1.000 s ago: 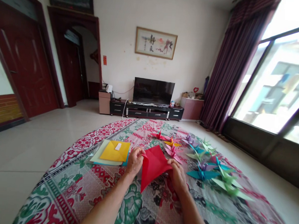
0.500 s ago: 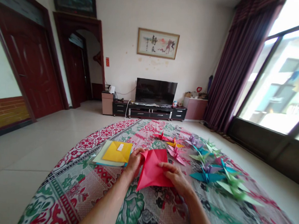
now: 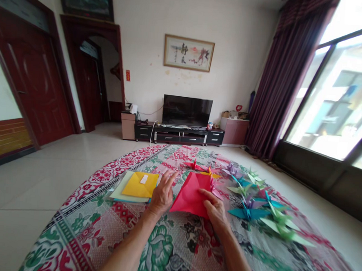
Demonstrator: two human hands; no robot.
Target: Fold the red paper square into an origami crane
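A creased sheet of red origami paper (image 3: 190, 195) is held up over the table by my right hand (image 3: 215, 207), thumb on its near face and the other fingers partly hidden. My left hand (image 3: 163, 191) is just left of the sheet, fingers stretched out and apart, with nothing in it. Left of that hand lies a stack of paper: a yellow folded sheet (image 3: 139, 185) with a small white slip on it, over a pale green sheet (image 3: 119, 191) and some blue. Several folded paper cranes, including a blue one (image 3: 248, 213) and a pale green one (image 3: 282, 225), sit on the right.
A patterned floral cloth (image 3: 157, 248) covers the round table. Beyond it stand a low black TV cabinet (image 3: 181, 136) and a television (image 3: 187, 111). A purple curtain (image 3: 272, 88) and a window are on the right, a dark red door (image 3: 40, 82) on the left.
My left hand has let go of the red paper's left edge and opened. The sheet, still in my right hand, has turned and tilted up slightly. The view has shifted a little.
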